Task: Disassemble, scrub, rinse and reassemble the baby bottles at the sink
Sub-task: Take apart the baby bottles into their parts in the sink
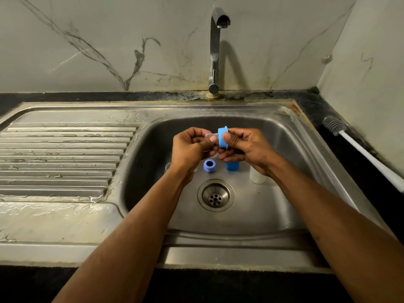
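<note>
Blue collar ring held above the sink basin: right hand grips it, left hand pinches what appears to be its clear teat. Below stand a second blue ring, a blue cap and a clear bottle.

Steel sink dull, water-streaked; blue plastic collar matt.

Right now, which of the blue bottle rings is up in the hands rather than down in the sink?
The light blue ring, gripped by the right hand, with the left hand pinching its clear teat. The purplish-blue ring and the darker blue piece sit on the sink floor.
</note>
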